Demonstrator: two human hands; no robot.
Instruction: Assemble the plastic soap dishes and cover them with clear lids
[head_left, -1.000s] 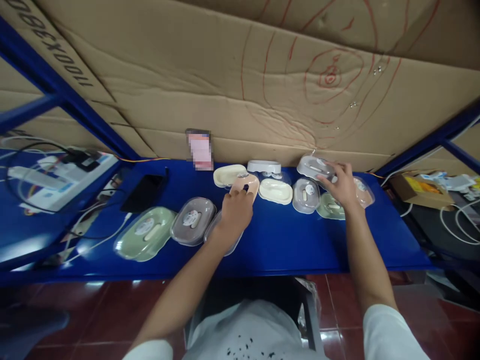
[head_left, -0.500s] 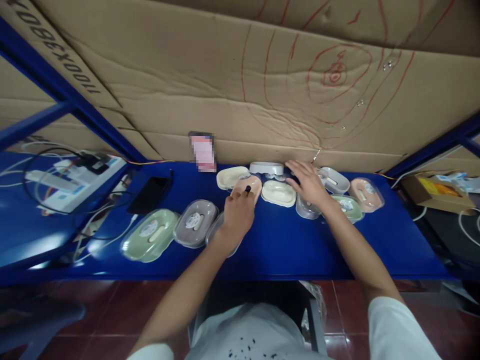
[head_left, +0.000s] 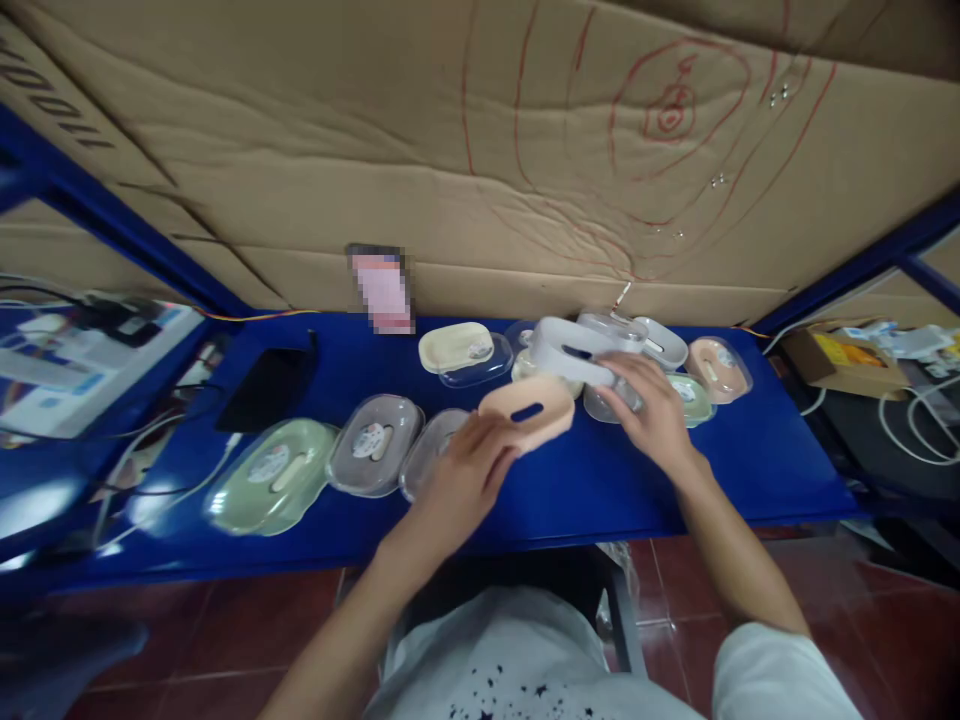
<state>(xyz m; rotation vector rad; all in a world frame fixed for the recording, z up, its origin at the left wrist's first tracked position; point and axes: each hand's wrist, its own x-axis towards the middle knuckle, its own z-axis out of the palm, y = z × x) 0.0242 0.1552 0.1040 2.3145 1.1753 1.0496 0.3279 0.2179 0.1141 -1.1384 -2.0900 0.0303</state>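
Note:
My left hand [head_left: 469, 470] is closed on the near end of a peach soap dish [head_left: 551, 415], an oval tray with a dark slot, raised above the blue table. My right hand [head_left: 652, 410] grips the right end of a light grey soap dish [head_left: 555, 340], also slotted and held up, tilted. Partly hidden below them is a cream dish [head_left: 517, 370]. Another cream dish [head_left: 446, 347] with a round label lies to the left, overlapping a clear lid [head_left: 487, 368]. Grey lidded dishes [head_left: 379, 440] and a green lidded dish [head_left: 274, 475] rest left of my left hand.
At the right lie a peach dish [head_left: 720, 370], a green dish [head_left: 690, 397] and a white one [head_left: 660, 342]. A black phone [head_left: 266, 390] with cables lies left; a second phone [head_left: 382, 290] leans on the cardboard [head_left: 300, 200]. An open carton [head_left: 847, 360] stands far right.
Both hands have lifted dishes off the table: the left brought the peach one nearer and rightward, the right took up the light grey one. The view has shifted slightly.

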